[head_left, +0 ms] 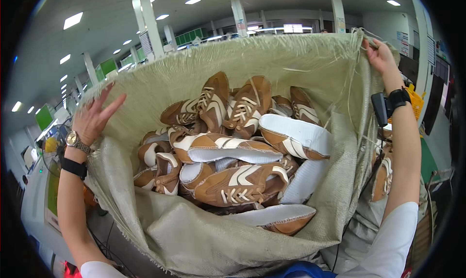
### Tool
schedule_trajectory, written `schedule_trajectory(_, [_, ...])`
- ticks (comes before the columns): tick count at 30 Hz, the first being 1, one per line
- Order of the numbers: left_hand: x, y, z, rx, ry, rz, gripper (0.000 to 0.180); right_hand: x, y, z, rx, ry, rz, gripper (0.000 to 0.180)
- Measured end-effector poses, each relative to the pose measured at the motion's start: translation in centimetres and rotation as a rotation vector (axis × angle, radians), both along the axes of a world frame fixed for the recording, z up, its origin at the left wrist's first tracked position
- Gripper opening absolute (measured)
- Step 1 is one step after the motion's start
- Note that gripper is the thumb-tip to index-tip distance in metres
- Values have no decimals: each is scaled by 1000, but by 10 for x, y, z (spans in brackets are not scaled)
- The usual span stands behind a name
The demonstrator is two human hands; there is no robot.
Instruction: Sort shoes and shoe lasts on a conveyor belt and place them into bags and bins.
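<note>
The step in hand appears to be managing the wide mouth of a pale olive-green woven sack with a frayed rim [194, 224], which gapes in front of the person. Piled loosely inside it are brown and tan lace-up shoes with cream stripes and laces [242, 183], some upright, others on their sides with white, textured undersides turned outward. The right hand [380, 58] has its fingers curled round the gathered upper right corner of the rim, pinching the fabric. The left hand [93, 120] is at the left edge, fingers spread wide and apparently gripping nothing; whether they touch the cloth cannot be told. The next move seems to call for a firm left hold on the rim, level with the right, so that the side does not sag over the shoes. No brand or label can be read on the shoes or the visible sack walls; the sheets on the white back wall [403, 41] and the notice on a pale pillar [241, 24] are too small to make out.
</note>
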State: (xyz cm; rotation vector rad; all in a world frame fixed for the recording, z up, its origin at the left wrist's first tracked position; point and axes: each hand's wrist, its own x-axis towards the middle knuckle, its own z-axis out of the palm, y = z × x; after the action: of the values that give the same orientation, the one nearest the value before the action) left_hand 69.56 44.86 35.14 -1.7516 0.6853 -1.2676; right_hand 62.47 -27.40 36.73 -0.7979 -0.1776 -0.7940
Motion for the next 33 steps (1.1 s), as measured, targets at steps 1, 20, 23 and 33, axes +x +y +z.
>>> schedule_trajectory(1, [-7, -8, -4, -322, 268, 239, 83, 5, -2, 7, -58, -9, 49, 33])
schedule_trajectory(20, [329, -11, -156, -285, 731, -35, 58, 210, 28, -127, -1756, 985, -498, 75])
schedule_trajectory(23, [331, 3, -211, -810, 1442, 254, 45, 217, 40, -193, -2278, 911, -559, 45])
schedule_trajectory(33, [299, -37, -200, -524, 1610, 512, 46, 211, 55, -226, -2174, 917, -398, 37])
